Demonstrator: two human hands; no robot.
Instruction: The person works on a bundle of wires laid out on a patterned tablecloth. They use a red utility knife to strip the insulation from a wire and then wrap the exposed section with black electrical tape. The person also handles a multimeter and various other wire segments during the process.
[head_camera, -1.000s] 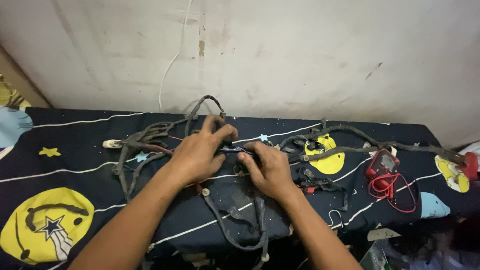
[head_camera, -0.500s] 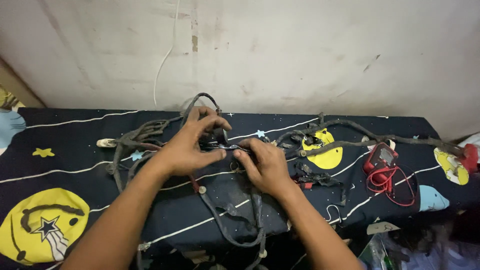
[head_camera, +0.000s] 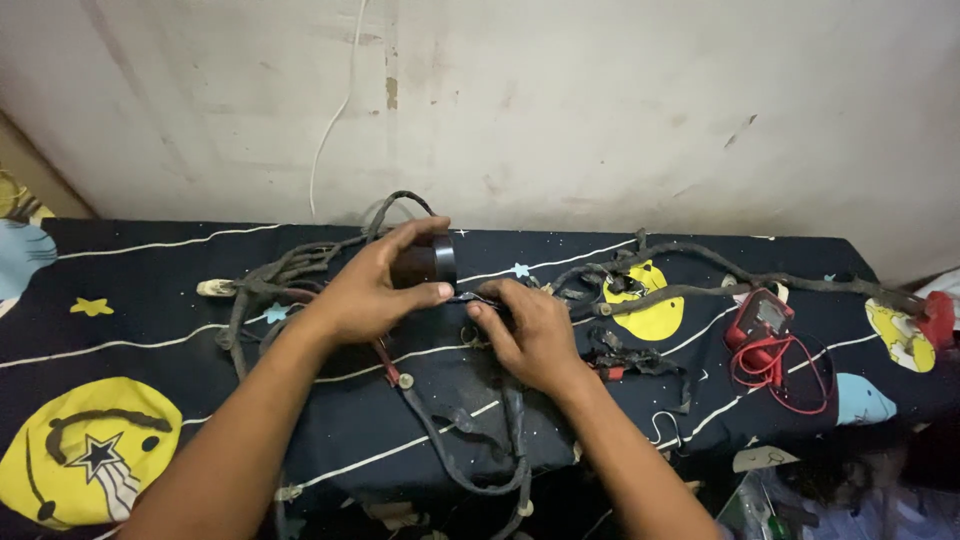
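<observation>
Left hand (head_camera: 372, 290) sits just left of the head view's centre, fingers curled around a round black roll of tape (head_camera: 424, 263); the thumb runs under the roll and the forefinger arches over its top, so the roll is held firmly. Right hand (head_camera: 528, 330) lies at about four o'clock from the roll, close beside the left, its fingers bent down and pinching a stretch of the dark, tape-wrapped wire harness (head_camera: 470, 440) where it passes between the two hands. How tightly those fingertips close cannot be told, since the knuckles hide them.

From the hands, the harness spreads across the dark blue bedsheet printed with yellow planets and white lines (head_camera: 130, 330). One tangle of branches fans out toward nine o'clock, ending in a small pale connector (head_camera: 214, 288). A loop rises at twelve o'clock behind the roll. Two thick branches run off toward two and three o'clock, reaching the sheet's far right edge. A long loop hangs toward six o'clock over the near edge.

At three o'clock from the right hand, well apart, rests a red handheld multimeter (head_camera: 765, 315) with its red test leads (head_camera: 790, 375) coiled just below it. Behind everything stands a stained off-white wall (head_camera: 600, 110), with a thin white cable (head_camera: 335, 120) trailing down it at eleven o'clock.
</observation>
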